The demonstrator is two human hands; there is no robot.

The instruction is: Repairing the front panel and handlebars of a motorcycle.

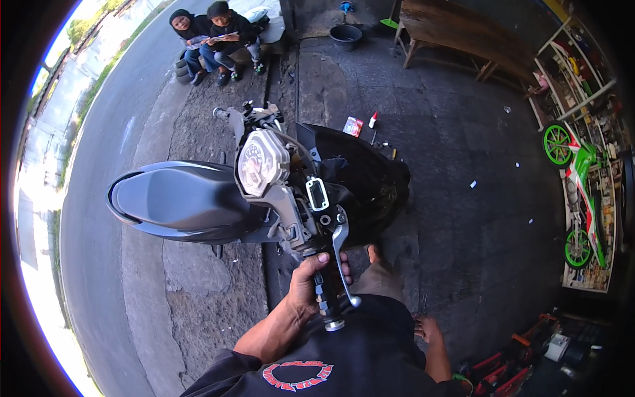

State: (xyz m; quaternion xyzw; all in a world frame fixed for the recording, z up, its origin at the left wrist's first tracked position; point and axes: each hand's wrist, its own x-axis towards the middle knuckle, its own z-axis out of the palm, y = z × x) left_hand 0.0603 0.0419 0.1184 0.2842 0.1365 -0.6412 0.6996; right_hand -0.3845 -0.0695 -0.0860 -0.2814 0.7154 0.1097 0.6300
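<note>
My left hand is wrapped round the black handlebar grip of a black motorbike. Its thumb lies on top, and fingertips show on the far side, near the silver brake lever. A fluid reservoir with a pale rim sits on the handlebar beside the lever. To its left is the speedometer under a clear cover. My right hand hangs low at my side, its fingers loosely apart with nothing visible in them.
Beyond the front fairing, a red and white package and a small red-tipped bottle lie on the dark floor. Two people sit at the back left. A wooden bench, a black basin and a shelf stand farther off.
</note>
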